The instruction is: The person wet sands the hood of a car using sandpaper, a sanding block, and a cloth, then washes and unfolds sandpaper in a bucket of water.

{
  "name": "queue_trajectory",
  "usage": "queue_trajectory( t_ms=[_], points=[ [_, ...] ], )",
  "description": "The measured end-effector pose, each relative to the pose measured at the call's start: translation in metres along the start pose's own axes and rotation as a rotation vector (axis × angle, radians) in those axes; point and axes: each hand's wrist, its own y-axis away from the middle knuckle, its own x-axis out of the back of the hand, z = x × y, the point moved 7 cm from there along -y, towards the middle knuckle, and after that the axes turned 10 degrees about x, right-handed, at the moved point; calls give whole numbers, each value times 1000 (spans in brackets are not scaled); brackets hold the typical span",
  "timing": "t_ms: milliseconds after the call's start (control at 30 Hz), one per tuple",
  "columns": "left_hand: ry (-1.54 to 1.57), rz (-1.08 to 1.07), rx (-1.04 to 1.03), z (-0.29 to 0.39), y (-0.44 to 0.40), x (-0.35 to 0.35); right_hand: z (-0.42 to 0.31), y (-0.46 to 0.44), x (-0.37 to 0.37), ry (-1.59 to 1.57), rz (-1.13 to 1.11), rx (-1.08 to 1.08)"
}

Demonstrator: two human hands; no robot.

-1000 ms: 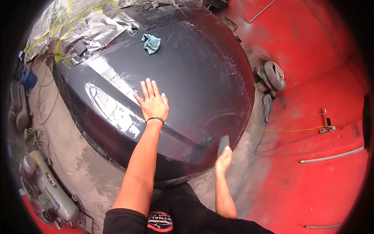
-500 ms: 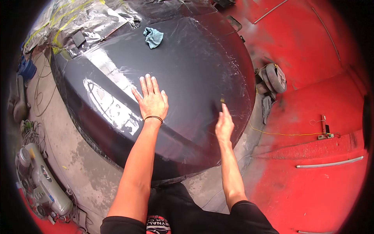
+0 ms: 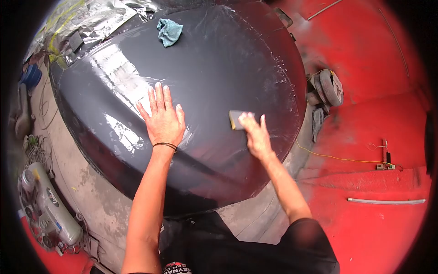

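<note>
A dark car hood (image 3: pixel 205 68), wet and glossy in places, spreads out before me. My left hand (image 3: pixel 164 121) lies flat on it with the fingers spread, next to a bright reflection, and holds nothing. To the right, my right hand (image 3: pixel 256 134) grips a grey sanding block (image 3: pixel 236 119) with a yellowish edge, against the hood's surface. The fingers of that hand are slightly blurred, and part of the block is hidden under them. Farther back on the hood lies a crumpled teal cloth (image 3: pixel 169 32).
Foil-like masking sheet (image 3: pixel 107 20) with yellow tape covers the far left, a small dark pad (image 3: pixel 75 41) on it. A compressor (image 3: pixel 57 205) and cables stand at lower left. Stacked wheels (image 3: pixel 328 88) and a yellow cord (image 3: pixel 337 158) are by the red wall at right.
My right hand has moved forward and left over the hood with the block, which now shows its broad face. My left hand stays flat on the hood. The view has shifted slightly.
</note>
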Motion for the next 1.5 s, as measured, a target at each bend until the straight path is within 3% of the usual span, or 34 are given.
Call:
queue_trajectory(
  t_ms=[167,233,300,400,433,500,567,633,700,767,833,900,1000,1100,1167,1267,1333,1433,1500],
  points=[
    [-29,46,-5,1,-1,0,141,-54,5,125,143,-246],
    [-43,49,-12,1,1,1,132,-60,1,271,164,-203],
    [-19,58,-12,1,1,3,84,-37,-5,47,326,-112],
    [-6,59,-12,2,1,3,41,-9,2,-184,229,-11],
    [-7,63,-12,3,0,2,60,-9,3,-78,110,55],
    [-5,72,-8,2,0,0,112,-21,6,-75,183,23],
    [-10,66,-5,3,1,2,176,-39,3,-85,291,-156],
    [-21,78,-6,2,0,2,194,-53,4,-40,288,-358],
    [-23,78,-14,4,3,2,170,-47,0,-43,312,-388],
    [-30,79,-7,2,2,1,89,-21,0,-63,402,-115],
    [-18,98,-10,0,2,0,24,15,-3,-248,272,-29],
    [-19,101,-14,1,2,0,43,24,-1,-141,64,53],
    [-23,130,-26,1,2,1,138,-6,6,-75,217,-73],
    [-43,163,-31,-1,2,-4,236,-32,-3,50,273,-333],
    [-54,169,-34,-1,4,-3,220,-34,-4,-17,320,-373],
    [-102,163,-17,-4,4,-7,114,11,-10,-16,410,-118],
    [-120,157,-11,-4,3,-7,55,55,-14,-198,321,-19],
    [-108,172,-22,-6,2,-9,109,56,-6,-44,144,6],
    [-87,185,-39,-8,2,-9,186,35,-1,-8,228,-184]
  ],
)
